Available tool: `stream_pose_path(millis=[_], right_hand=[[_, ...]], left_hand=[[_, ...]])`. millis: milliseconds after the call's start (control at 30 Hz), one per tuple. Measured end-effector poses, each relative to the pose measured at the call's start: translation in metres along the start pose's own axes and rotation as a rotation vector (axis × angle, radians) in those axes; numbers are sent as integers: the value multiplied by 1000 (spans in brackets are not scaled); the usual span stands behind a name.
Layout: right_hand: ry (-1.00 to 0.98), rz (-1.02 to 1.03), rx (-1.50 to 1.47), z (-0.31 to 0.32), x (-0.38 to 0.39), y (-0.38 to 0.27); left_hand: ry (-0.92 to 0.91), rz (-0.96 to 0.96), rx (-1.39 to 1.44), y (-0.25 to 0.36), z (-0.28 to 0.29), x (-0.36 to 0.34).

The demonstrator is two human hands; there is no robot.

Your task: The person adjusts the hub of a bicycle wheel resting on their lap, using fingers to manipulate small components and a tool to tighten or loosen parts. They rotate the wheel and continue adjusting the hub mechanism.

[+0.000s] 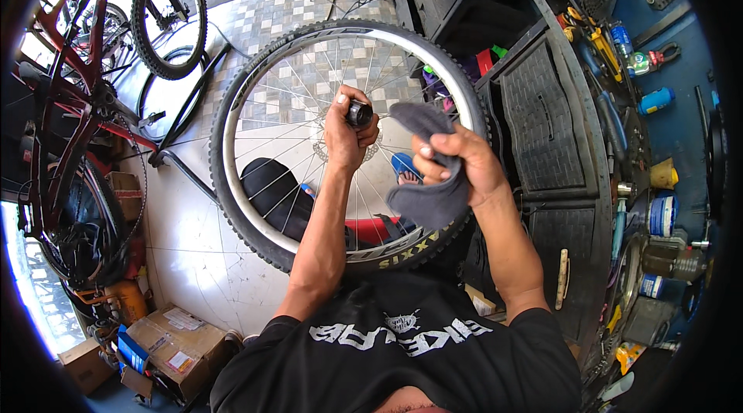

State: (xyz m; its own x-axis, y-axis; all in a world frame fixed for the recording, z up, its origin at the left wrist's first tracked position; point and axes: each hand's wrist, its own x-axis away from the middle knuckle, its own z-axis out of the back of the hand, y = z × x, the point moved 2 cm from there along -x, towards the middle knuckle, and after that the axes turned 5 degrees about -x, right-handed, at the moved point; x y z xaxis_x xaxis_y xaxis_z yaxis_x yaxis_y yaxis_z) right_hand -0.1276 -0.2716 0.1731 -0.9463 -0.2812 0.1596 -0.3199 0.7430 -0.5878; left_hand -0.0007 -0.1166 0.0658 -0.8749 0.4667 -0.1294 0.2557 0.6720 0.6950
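A bicycle wheel [229, 134] with a knobby black tyre, silver rim and thin spokes is in front of me. At its middle, my left hand [348, 134] is closed around a short black cylindrical part [360, 113] with a round end. Whether that part is joined to the hub, I cannot tell. Behind this hand shows some of a brake disc [371, 151]. My right hand [468, 161] grips a dark grey cloth [426, 202] in a fold, over the wheel's right side. The cloth hangs above and below the fingers.
A red bicycle [83, 72] stands at the left, above cardboard boxes [174, 343]. Along the right run a dark cabinet [534, 115] and a blue bench [665, 26] crowded with tools, jars and bottles. Below the wheel, a foot in a blue slipper [402, 164] rests on the tiled floor.
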Motion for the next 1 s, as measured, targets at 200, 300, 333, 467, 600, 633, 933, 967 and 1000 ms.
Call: stream_pose_path(millis=[200,300,333,467,600,633,933,967,1000], right_hand=[[175,-132,70,-3,-26,21],[247,-128,99,1,-32,26],[241,-121,127,3,-34,28],[199,-38,489,11,-33,36],[89,393,1187,15,-36,39],[55,581,1459,15,-37,37],[156,531,1999,4,-24,16],[101,574,2130,2,-26,11],[18,691,2245,2,-30,5]], left_hand=[[104,-268,-625,5,-4,6],[90,-418,-801,5,-9,8],[108,-414,-814,5,-10,8],[153,-303,-686,3,-14,10],[137,-175,-573,3,-18,9],[122,-152,-559,3,-18,9],[-47,292,-276,17,-11,7],[-67,347,-280,20,-9,9],[-103,374,-261,22,-8,11]])
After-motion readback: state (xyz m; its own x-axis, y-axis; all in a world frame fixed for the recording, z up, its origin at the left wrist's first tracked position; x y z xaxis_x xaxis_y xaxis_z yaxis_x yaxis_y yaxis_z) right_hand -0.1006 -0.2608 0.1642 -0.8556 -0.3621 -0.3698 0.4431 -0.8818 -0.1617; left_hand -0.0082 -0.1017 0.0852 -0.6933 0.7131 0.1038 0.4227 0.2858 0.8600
